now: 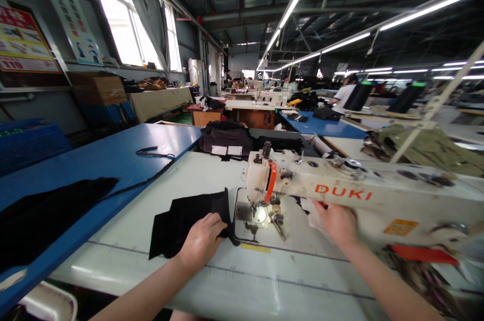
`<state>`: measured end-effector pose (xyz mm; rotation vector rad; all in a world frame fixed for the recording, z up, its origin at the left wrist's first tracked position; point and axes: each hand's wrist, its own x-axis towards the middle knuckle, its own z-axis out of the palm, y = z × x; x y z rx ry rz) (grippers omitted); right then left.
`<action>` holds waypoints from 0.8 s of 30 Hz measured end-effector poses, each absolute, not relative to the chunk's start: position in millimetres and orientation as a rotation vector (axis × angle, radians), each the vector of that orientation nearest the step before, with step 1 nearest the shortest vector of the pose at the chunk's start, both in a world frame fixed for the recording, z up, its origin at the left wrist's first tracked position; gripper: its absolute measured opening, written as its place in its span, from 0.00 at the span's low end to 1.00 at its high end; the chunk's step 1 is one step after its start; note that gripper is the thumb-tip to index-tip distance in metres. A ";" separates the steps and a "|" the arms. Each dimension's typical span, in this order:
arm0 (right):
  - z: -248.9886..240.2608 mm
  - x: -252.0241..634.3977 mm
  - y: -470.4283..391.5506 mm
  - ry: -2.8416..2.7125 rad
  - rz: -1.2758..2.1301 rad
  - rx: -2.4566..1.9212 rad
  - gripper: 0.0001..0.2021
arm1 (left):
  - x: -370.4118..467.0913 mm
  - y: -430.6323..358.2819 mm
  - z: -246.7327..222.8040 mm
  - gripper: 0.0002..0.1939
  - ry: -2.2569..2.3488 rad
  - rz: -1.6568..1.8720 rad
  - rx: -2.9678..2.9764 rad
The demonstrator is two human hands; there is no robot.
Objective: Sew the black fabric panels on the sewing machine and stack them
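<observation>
On the pale sewing table (pixel 124 260), left of the needle plate (pixel 245 222), lies a black fabric piece (pixel 189 215). My left hand (pixel 204 238) rests on its right edge, fingers curled and pinching the cloth. A white industrial sewing machine (pixel 302 175) with orange lettering stands to the right. Under its arm my right hand (pixel 336 220) is closed on a small, thin white piece (pixel 316 220), blurred and partly covered by the fingers. The machine's presser foot and needle area sit between my two hands.
A blue table (pixel 139 139) adjoins on the left, with black cloth (pixel 56 210) and a dark strap (pixel 151 175). Behind the machine lies a stack of dark fabric pieces (pixel 223 134) with white labels. Olive cloth (pixel 423 149) and black thread cones (pixel 359 95) are at right.
</observation>
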<state>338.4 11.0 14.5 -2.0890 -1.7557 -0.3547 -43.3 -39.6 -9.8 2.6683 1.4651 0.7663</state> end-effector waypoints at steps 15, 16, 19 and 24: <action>2.3 325.4 -37.0 -1.379 0.229 -1.592 0.16 | -43.3 -40.5 -8.9 0.17 1.458 0.796 2.667; 4.1 322.0 -41.6 -1.370 0.292 -1.544 0.14 | -43.4 -40.3 -9.6 0.18 1.460 0.805 2.671; 10.9 305.4 -57.4 -1.387 0.455 -1.420 0.10 | -43.7 -39.7 -10.8 0.18 1.458 0.836 2.679; 19.2 255.1 -88.3 -1.655 0.915 -1.300 0.05 | -44.1 -40.8 -9.1 0.18 1.429 0.914 2.671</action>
